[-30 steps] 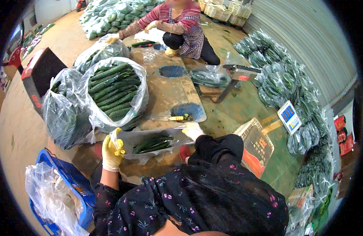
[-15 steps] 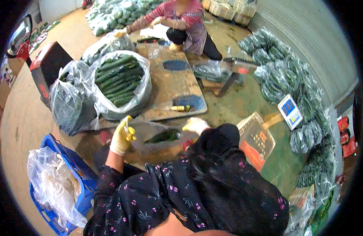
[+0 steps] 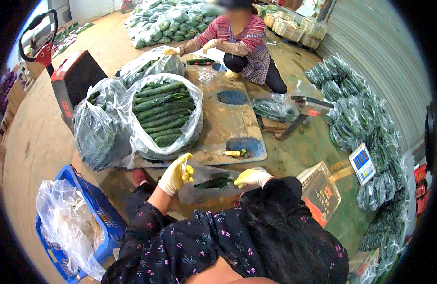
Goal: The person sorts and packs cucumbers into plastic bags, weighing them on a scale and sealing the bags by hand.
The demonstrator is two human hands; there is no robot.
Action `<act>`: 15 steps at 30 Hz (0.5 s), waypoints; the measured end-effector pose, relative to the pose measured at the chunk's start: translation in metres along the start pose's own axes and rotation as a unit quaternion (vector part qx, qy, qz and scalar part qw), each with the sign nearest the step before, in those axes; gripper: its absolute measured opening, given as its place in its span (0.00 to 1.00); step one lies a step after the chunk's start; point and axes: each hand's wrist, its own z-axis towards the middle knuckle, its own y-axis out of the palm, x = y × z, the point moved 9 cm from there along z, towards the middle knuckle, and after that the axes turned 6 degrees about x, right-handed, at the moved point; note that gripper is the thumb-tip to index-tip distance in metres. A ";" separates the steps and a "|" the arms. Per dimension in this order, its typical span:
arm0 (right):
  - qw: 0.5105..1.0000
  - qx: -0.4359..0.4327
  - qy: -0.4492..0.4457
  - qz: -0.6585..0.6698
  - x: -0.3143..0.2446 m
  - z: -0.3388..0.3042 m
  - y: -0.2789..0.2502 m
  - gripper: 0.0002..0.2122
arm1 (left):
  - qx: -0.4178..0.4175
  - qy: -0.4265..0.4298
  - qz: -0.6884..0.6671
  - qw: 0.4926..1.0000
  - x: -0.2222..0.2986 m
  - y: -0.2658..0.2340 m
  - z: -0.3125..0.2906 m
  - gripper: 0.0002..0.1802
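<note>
A clear plastic bag (image 3: 190,193) with dark green cucumbers (image 3: 214,181) in it lies in front of me, stretched between my hands. My left hand (image 3: 176,177), in a pale yellow glove, is closed on its left edge with the fingers pinched. At the bag's right end my right hand (image 3: 253,177), gloved alike, has its fingers curled over the plastic. Just beyond stands a big open bag, its clear wall (image 3: 198,124) turned out around a stack of long cucumbers (image 3: 164,111). A knife with a yellow handle (image 3: 231,153) lies on the board (image 3: 213,125).
A person (image 3: 239,42) crouches across the board, one gloved hand on another filled bag (image 3: 149,66). At left are a blue crate (image 3: 102,208) of plastic bags and a pallet jack (image 3: 74,80). A weighing scale display (image 3: 363,164), a carton (image 3: 320,194) and bagged cucumbers (image 3: 353,118) line the right.
The whole view has shifted, so the scene sits lower and farther right. My right hand has come slightly closer to the cucumbers in the bag, while my left keeps its pinch.
</note>
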 end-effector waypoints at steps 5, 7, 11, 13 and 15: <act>0.946 0.042 -0.179 0.268 -0.069 0.002 -0.053 0.12 | -0.032 -0.040 -0.006 0.999 -0.008 0.005 0.001 0.25; 0.953 0.131 -0.204 0.185 -0.086 0.021 -0.087 0.13 | -0.031 -0.043 0.004 0.999 -0.008 0.000 0.004 0.25; 0.951 0.233 -0.106 0.176 -0.102 0.045 -0.134 0.17 | -0.029 -0.040 -0.019 0.999 -0.009 0.003 0.008 0.27; 0.933 0.285 -0.146 0.167 -0.100 0.073 -0.142 0.20 | -0.040 -0.040 -0.022 0.998 -0.009 0.009 0.012 0.27; 0.922 0.333 -0.189 0.060 -0.119 0.092 -0.140 0.24 | -0.041 -0.035 -0.024 0.998 -0.008 0.008 0.014 0.27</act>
